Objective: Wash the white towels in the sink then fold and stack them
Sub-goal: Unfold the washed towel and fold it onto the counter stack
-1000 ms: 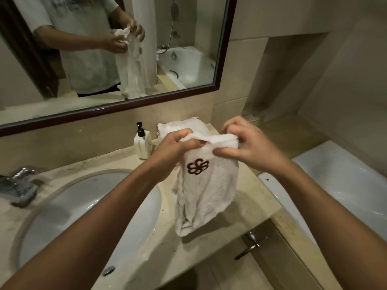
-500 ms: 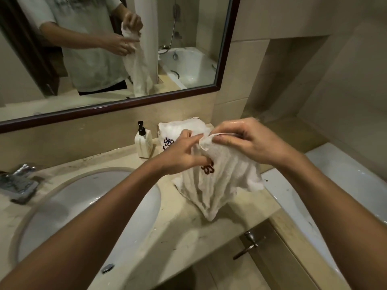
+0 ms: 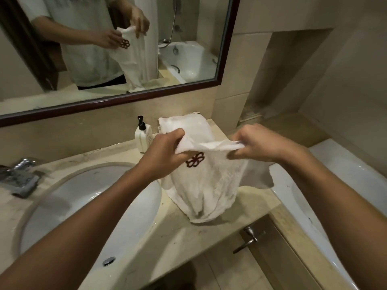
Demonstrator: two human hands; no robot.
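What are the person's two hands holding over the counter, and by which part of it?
Both the left hand and the right hand pinch one white towel along its top edge, one near each end; the rest hangs down.

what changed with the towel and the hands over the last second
The left hand and right hand have drawn apart along the top edge of the white towel, stretching it wide; a second ago they pinched it close together. The towel's lower end now touches the counter. Both hands kept their grip. The folded towel, soap bottle and sink stayed put.
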